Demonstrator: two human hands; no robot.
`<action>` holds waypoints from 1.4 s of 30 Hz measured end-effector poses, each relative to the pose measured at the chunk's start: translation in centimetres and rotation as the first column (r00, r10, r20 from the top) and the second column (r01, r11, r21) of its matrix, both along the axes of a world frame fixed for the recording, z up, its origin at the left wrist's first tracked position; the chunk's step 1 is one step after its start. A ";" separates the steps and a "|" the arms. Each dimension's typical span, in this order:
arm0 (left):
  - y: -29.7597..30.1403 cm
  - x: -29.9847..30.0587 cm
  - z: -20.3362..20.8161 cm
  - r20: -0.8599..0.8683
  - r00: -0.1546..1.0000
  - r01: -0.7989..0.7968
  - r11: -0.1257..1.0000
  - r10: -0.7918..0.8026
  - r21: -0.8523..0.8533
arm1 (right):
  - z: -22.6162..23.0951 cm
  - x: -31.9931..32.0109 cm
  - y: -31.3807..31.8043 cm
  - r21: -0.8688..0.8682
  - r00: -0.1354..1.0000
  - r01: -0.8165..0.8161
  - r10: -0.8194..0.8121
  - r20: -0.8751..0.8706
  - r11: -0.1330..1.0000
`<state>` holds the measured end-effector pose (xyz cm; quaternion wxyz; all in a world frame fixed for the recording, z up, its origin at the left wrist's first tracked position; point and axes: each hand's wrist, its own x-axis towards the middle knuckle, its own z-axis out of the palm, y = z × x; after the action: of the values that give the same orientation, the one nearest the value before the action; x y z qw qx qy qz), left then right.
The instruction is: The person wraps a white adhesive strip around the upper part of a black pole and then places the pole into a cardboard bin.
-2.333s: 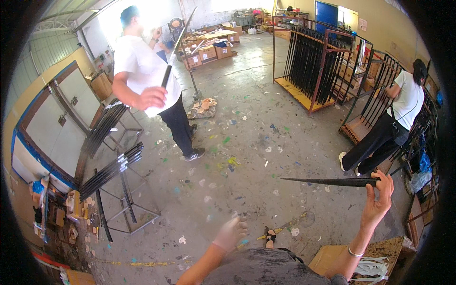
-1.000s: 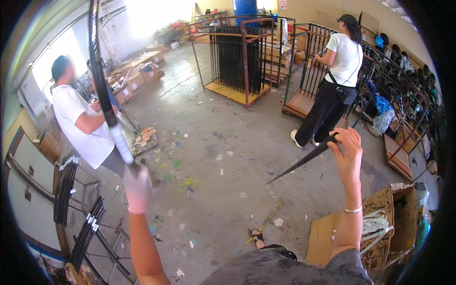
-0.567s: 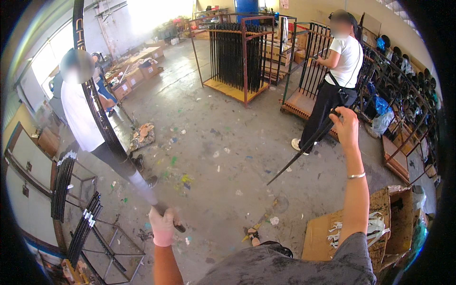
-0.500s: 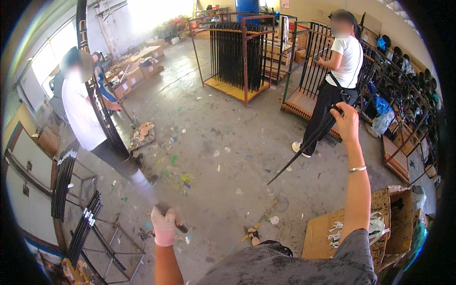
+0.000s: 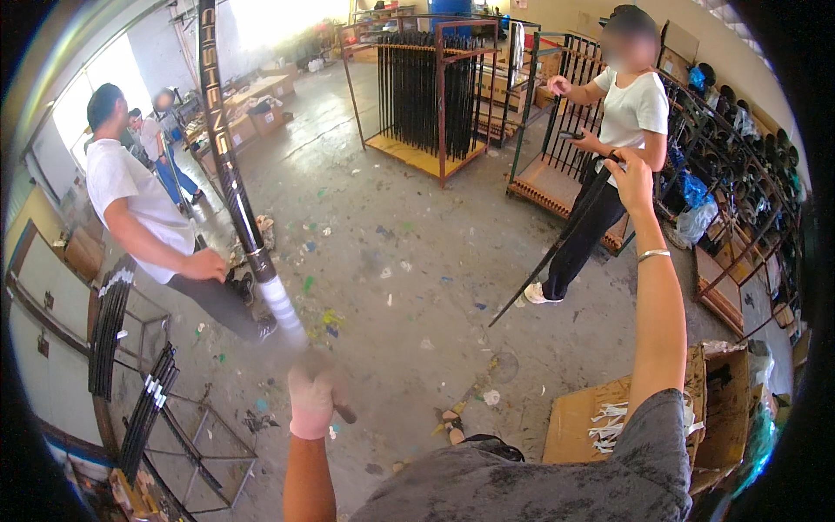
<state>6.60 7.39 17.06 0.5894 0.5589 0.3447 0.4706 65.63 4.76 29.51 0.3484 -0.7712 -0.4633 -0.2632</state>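
A thick black pole (image 5: 228, 165) with pale lettering along its side rises from my left hand (image 5: 311, 400) and leaves the upper edge of the view. A white band (image 5: 280, 304) wraps its lower part. This hand wears a pale glove with a pinkish cuff; it is closed around the pole's blurred lower end. My right hand (image 5: 633, 178), bare and with a silver bangle at the wrist, is raised at the right. Its fingers pinch the upper end of a thin black tapering length (image 5: 544, 265), rod or strip I cannot tell, which slants down to the left.
A person in white (image 5: 139, 196) stands left, beyond the pole; another (image 5: 632, 113) faces me at right. Racks of black poles (image 5: 426, 96) stand behind. Pole bundles (image 5: 150, 409) lean at lower left. An open carton (image 5: 726, 418) and flattened cardboard (image 5: 570, 426) lie lower right.
The pole's upper part has swung right. My right hand has risen slightly with the thin black length. The right-hand person has turned toward me; the left-hand person stands farther left.
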 end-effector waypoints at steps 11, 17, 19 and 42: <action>0.6 5.1 1.5 0.137 0.987 0.111 0.980 -0.088 -0.167 | 1.1 5.0 2.7 -0.035 0.999 0.015 -0.017 -0.031 0.999; 0.3 5.9 2.0 0.329 0.926 0.244 0.959 -0.187 -0.142 | 0.5 6.8 3.6 -0.031 0.994 -0.017 0.020 0.105 0.999; 0.0 5.9 2.1 0.431 0.872 0.313 0.941 -0.230 -0.131 | 0.0 7.6 4.3 -0.049 0.998 -0.034 0.037 0.055 0.998; -1.2 4.9 2.2 0.355 0.935 0.055 0.980 0.017 -0.192 | -3.8 -39.2 1.9 0.028 0.458 -0.871 0.831 -0.317 0.491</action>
<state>11.49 6.22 19.25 0.6994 0.4061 0.2725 0.5212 26.42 6.64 25.71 0.4423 -0.4870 -0.7471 0.0948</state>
